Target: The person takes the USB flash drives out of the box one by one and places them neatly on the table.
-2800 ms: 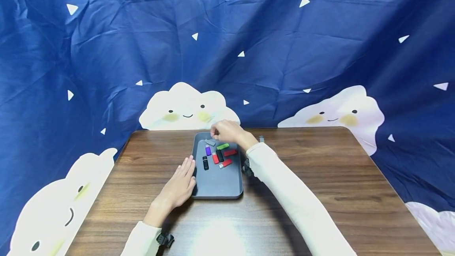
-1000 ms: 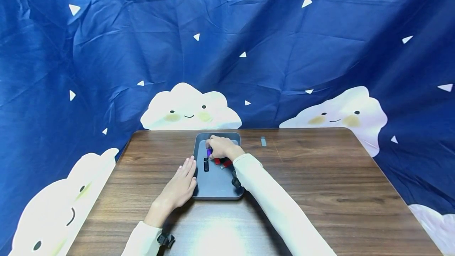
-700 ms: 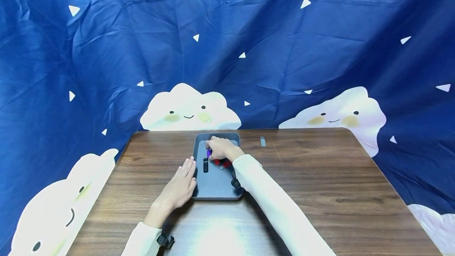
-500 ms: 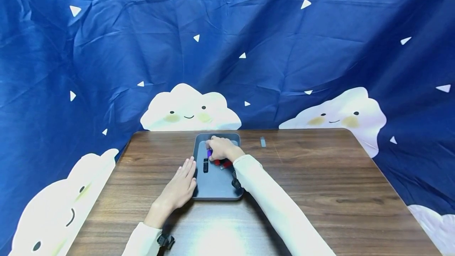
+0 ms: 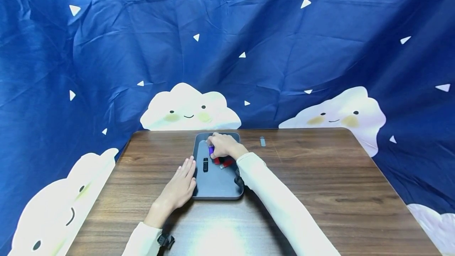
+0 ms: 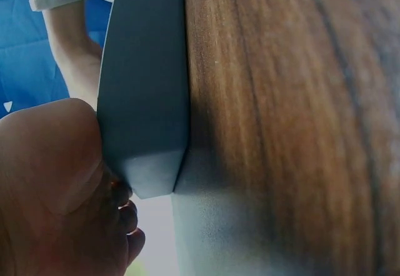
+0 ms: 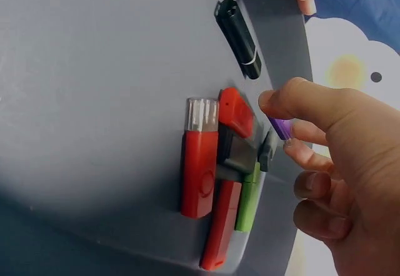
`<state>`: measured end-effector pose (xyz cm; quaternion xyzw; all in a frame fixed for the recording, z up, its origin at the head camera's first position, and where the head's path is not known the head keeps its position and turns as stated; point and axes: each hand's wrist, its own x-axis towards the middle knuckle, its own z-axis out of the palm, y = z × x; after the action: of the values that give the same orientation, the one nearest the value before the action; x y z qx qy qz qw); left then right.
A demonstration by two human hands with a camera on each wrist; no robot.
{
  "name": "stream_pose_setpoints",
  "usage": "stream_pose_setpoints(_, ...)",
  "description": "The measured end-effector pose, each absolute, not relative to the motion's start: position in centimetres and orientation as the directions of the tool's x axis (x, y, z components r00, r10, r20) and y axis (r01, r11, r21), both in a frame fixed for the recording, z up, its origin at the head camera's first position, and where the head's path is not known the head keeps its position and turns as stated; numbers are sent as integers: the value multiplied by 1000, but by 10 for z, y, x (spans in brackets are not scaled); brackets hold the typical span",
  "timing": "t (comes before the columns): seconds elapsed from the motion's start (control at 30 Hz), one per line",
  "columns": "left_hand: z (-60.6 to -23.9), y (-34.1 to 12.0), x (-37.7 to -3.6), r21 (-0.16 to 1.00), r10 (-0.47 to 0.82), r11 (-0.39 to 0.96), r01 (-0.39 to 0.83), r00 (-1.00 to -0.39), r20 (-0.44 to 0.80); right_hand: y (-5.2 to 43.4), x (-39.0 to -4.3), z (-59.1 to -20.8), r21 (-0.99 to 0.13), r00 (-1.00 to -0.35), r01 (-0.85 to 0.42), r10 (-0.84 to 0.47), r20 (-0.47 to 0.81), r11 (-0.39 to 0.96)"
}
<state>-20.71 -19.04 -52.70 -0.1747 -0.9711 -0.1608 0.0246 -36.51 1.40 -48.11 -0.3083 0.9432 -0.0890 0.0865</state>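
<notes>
A blue cloth point(image 5: 320, 50) printed with white clouds hangs behind the wooden worktop point(image 5: 320, 192), the largest things in view. On the worktop, under both hands, lies a grey tray point(image 5: 217, 187) with its long axis running away from the person.

The right hand point(image 5: 224, 146) reaches over the far half of the tray, its forearm in a cream sleeve point(image 5: 277, 204) coming in from the near right, knuckles up and fingers curled downward. Its grip is narrow: thumb and forefinger pinch a purple stick point(image 7: 281, 127), which is held just above the tray floor. In the head view the purple stick point(image 5: 211, 150) shows below the fingertips with its long axis roughly along the tray's length; which end is the plug cannot be told.

Just beside this grip, on the palm side, lies a small heap of sticks: a red stick point(image 7: 200, 163) with a clear cap, a second red one point(image 7: 220, 232), a green stick point(image 7: 250, 198) and a dark one point(image 7: 237, 154), all lying roughly parallel. A black stick point(image 7: 239, 39) lies apart from the heap, on the thumb side of the grip, pointing along the tray.

The left hand point(image 5: 179, 187) lies flat on the worktop with straight fingers, its edge pressed against the tray's left wall point(image 6: 147, 101); its grip is wide and holds nothing.

Well to the right of the right hand a small grey stick point(image 5: 262, 141) lies alone on the worktop.
</notes>
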Motion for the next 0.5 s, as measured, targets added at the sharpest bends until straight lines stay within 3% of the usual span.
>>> stream_pose_setpoints(0.5, -527, -190, -207, 291, 327, 892, 347, -938, 115, 35, -362, -463, -203, -772, -610, -632, -61, 766)
